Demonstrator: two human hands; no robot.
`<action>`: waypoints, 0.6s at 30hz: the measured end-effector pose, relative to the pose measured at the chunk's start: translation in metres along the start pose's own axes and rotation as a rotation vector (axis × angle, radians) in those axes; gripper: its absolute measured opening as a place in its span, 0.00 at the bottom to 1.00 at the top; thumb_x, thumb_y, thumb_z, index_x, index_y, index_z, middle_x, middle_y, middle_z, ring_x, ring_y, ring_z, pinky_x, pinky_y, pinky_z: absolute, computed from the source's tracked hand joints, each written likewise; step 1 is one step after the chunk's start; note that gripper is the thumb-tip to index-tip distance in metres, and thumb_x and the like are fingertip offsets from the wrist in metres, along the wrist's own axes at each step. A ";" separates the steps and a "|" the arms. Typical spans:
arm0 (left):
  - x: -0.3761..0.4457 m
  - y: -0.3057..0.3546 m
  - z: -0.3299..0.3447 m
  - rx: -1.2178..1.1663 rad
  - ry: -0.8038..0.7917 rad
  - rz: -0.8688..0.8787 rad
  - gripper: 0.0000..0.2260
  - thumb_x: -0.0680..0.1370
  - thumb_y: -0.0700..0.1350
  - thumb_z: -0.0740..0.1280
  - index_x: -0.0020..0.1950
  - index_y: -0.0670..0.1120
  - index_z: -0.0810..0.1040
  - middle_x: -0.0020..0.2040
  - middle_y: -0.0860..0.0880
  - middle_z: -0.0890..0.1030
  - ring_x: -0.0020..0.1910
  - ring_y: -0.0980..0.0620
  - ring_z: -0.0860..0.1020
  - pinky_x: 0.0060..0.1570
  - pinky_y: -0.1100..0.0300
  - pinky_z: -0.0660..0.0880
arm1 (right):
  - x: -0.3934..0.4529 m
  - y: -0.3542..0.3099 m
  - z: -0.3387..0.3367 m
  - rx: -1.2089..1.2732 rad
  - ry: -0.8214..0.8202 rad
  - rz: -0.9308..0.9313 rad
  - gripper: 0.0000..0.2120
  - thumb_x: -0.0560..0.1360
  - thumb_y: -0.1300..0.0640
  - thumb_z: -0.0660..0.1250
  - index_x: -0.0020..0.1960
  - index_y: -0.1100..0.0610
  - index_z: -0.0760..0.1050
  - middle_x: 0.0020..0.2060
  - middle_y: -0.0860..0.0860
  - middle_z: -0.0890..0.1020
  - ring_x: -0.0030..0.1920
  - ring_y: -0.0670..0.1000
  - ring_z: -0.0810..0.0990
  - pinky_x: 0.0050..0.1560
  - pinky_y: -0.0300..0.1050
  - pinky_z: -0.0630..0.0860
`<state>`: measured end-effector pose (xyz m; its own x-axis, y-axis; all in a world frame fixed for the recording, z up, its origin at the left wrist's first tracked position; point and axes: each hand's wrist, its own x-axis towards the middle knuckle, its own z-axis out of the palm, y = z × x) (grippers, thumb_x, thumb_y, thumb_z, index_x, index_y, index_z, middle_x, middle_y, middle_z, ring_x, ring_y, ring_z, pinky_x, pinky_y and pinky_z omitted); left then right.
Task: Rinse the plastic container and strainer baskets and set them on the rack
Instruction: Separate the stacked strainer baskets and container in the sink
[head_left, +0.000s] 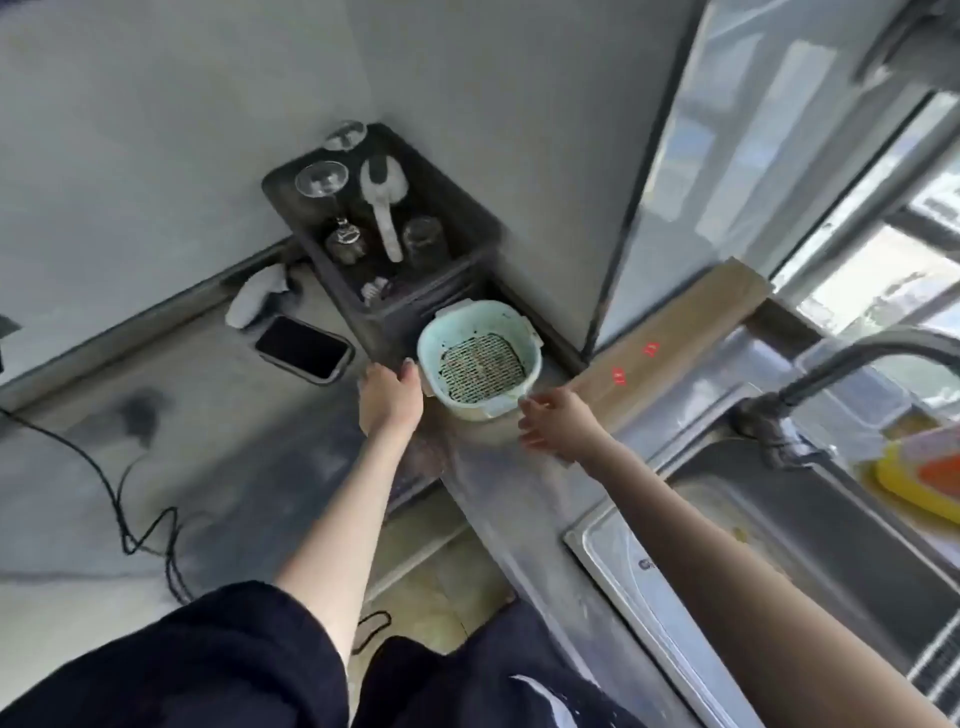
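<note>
A pale green strainer basket (480, 358) with a slotted bottom sits nested in a whitish plastic container, in the counter corner just in front of the dark dish rack (470, 223). My left hand (389, 397) touches the basket's left rim, fingers spread. On the other side, my right hand (558, 423) is at the lower right rim, fingertips against the container's edge. Neither hand clearly wraps around the basket.
The dark rack holds upturned glasses (321, 178) and a white rice paddle (383, 202). A phone (303, 349) and a cloth (257, 301) lie left of it. A wooden board (670, 338) leans behind the steel sink (810, 540); the faucet (810, 387) and a yellow tub (914, 478) are right.
</note>
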<state>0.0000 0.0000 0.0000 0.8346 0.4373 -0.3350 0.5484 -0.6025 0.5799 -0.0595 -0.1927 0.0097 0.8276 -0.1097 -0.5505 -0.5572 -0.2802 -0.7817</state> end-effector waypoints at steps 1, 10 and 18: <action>0.010 -0.003 0.000 -0.062 -0.087 -0.025 0.27 0.79 0.58 0.55 0.62 0.35 0.74 0.62 0.36 0.77 0.60 0.38 0.75 0.59 0.49 0.73 | 0.004 -0.001 0.005 0.061 -0.008 0.051 0.13 0.79 0.53 0.62 0.47 0.63 0.75 0.37 0.56 0.79 0.32 0.55 0.78 0.39 0.48 0.81; 0.031 0.005 0.014 -0.582 -0.413 -0.246 0.16 0.81 0.55 0.57 0.58 0.44 0.73 0.55 0.43 0.78 0.52 0.47 0.77 0.50 0.52 0.77 | 0.027 0.000 0.021 0.291 0.066 0.261 0.15 0.82 0.52 0.58 0.44 0.61 0.73 0.40 0.56 0.80 0.34 0.53 0.80 0.38 0.46 0.82; 0.034 -0.002 0.025 -0.760 -0.525 -0.300 0.18 0.81 0.57 0.57 0.60 0.45 0.73 0.49 0.47 0.79 0.46 0.53 0.77 0.39 0.60 0.75 | 0.032 0.008 0.028 0.360 0.032 0.213 0.09 0.80 0.58 0.61 0.51 0.64 0.74 0.36 0.55 0.82 0.32 0.49 0.82 0.36 0.43 0.82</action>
<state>0.0284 -0.0004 -0.0312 0.6838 0.0376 -0.7287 0.7159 0.1583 0.6800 -0.0395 -0.1712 -0.0222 0.6900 -0.1603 -0.7058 -0.6996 0.1022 -0.7072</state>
